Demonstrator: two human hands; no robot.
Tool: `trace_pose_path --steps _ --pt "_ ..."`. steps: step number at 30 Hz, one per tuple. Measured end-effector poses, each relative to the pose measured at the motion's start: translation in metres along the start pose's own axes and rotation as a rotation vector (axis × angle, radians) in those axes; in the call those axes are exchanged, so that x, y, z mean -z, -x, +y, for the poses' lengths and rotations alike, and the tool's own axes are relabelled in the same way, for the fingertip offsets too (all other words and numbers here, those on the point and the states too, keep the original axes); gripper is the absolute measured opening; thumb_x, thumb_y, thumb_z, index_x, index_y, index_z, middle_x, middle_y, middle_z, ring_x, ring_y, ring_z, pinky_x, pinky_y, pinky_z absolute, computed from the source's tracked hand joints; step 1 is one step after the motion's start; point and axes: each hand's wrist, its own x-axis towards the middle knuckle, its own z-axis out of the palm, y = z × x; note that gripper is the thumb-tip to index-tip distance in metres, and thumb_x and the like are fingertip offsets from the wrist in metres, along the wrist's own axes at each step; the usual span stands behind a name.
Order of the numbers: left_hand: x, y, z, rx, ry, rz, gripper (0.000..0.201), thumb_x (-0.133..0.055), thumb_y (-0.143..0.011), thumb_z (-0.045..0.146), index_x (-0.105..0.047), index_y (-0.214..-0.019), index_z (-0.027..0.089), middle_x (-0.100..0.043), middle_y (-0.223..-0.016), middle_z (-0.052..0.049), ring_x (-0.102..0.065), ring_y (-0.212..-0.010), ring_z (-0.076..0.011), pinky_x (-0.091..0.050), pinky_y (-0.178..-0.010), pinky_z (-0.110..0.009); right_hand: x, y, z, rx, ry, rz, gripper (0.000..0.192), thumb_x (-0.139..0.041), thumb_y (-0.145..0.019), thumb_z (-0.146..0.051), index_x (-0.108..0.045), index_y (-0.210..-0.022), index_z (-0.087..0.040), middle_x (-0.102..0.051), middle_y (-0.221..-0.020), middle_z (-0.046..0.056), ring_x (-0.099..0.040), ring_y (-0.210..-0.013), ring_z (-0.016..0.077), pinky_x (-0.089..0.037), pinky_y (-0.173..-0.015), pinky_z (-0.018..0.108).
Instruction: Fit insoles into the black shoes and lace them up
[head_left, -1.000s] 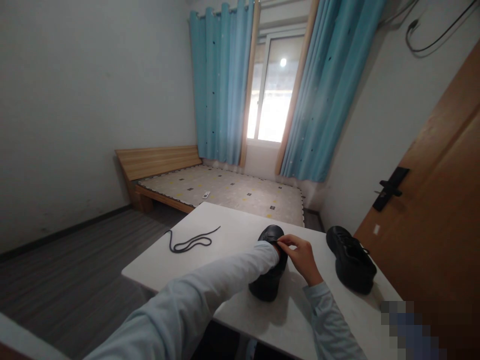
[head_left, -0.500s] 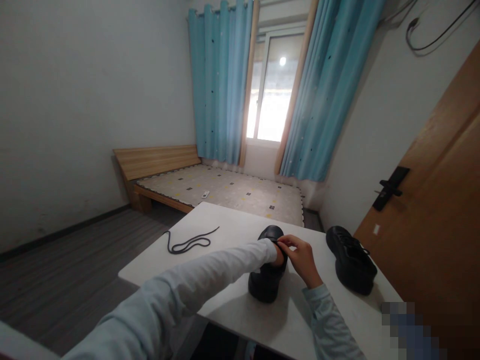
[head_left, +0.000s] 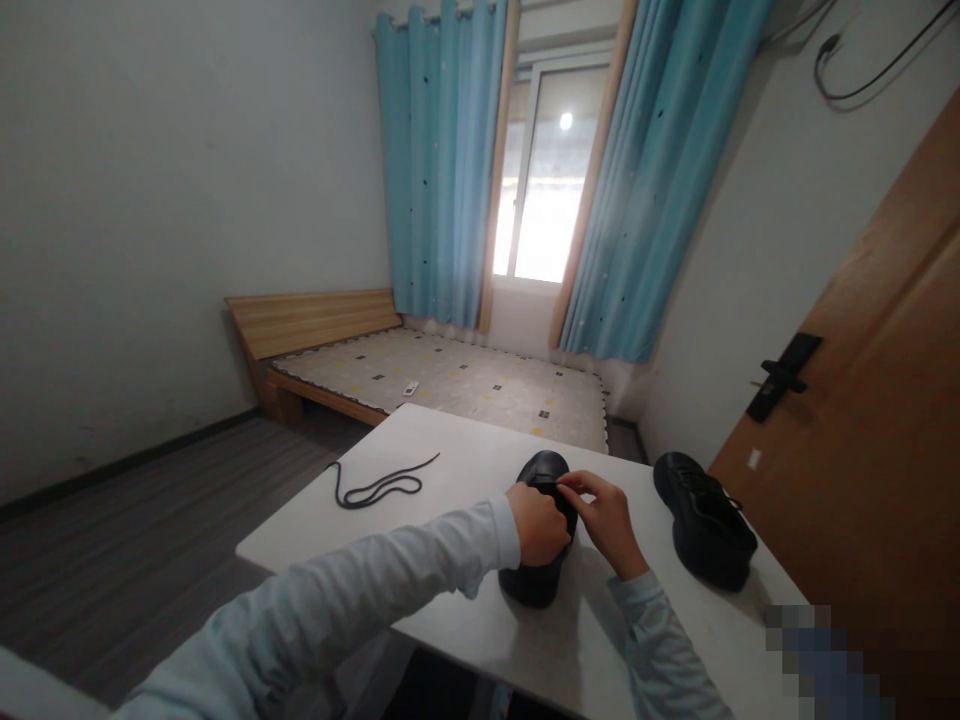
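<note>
A black shoe point(head_left: 541, 585) stands on the white table, its toe and heel showing on either side of my hands. My left hand point(head_left: 536, 527) is over the shoe's opening with its fingers curled and the fingertips hidden. At the right edge of the lacing area, my right hand point(head_left: 602, 512) pinches with thumb and forefinger; what is between them is too small to make out. A loose dark shoelace point(head_left: 379, 490) lies in loops to the left. The second black shoe point(head_left: 705, 525), with laces in it, stands at the right.
The white table point(head_left: 442, 440) carries the shoes and lace. Beyond it is a bed point(head_left: 465, 375) with a small white remote point(head_left: 411, 388) on it. A wooden door point(head_left: 862, 400) is close on the right. Blue curtains point(head_left: 442, 170) flank the window.
My left hand has drawn back and left from the shoe's opening, so the back of the hand now shows. My right hand keeps its pinch in nearly the same spot.
</note>
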Motion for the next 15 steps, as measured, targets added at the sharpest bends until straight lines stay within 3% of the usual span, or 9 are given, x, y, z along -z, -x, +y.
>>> trace_pose_path --steps 3,6,10,15 --pt "0.015 0.009 0.009 0.013 -0.105 -0.145 0.049 -0.039 -0.086 0.044 -0.071 -0.080 0.007 -0.067 -0.070 -0.020 -0.066 -0.072 -0.0334 -0.049 -0.063 -0.044 0.000 0.000 0.000 0.000 -0.006 0.001 0.018 -0.057 -0.077 -0.035 -0.068 -0.079 -0.021 -0.071 -0.078 0.005 -0.066 -0.072 0.0208 -0.051 -0.068 0.031" --pt "0.018 0.013 0.011 -0.008 -0.148 -0.246 0.058 -0.050 -0.075 0.061 -0.071 -0.083 0.008 -0.067 -0.071 -0.019 -0.065 -0.074 -0.0326 -0.049 -0.068 -0.043 0.000 0.000 0.000 -0.008 -0.007 -0.009 0.018 -0.057 -0.077 -0.036 -0.067 -0.079 -0.021 -0.071 -0.078 0.004 -0.066 -0.072 0.0205 -0.051 -0.066 0.031" --pt "0.009 0.012 0.006 -0.038 -0.204 -0.291 0.050 -0.066 -0.064 0.056 -0.070 -0.089 0.012 -0.069 -0.076 -0.017 -0.065 -0.077 -0.0303 -0.046 -0.074 -0.042 0.000 0.000 0.000 -0.001 -0.007 -0.013 0.019 -0.057 -0.077 -0.036 -0.067 -0.078 -0.020 -0.071 -0.077 0.004 -0.066 -0.071 0.0202 -0.050 -0.067 0.031" --pt "0.005 0.007 0.001 -0.058 -0.197 -0.353 0.044 -0.065 -0.068 0.051 -0.070 -0.090 0.013 -0.069 -0.081 -0.017 -0.064 -0.079 -0.0303 -0.043 -0.078 -0.048 -0.001 0.000 -0.002 0.003 0.009 -0.013 0.017 -0.057 -0.078 -0.035 -0.067 -0.078 -0.021 -0.071 -0.078 0.005 -0.066 -0.072 0.0204 -0.050 -0.068 0.031"
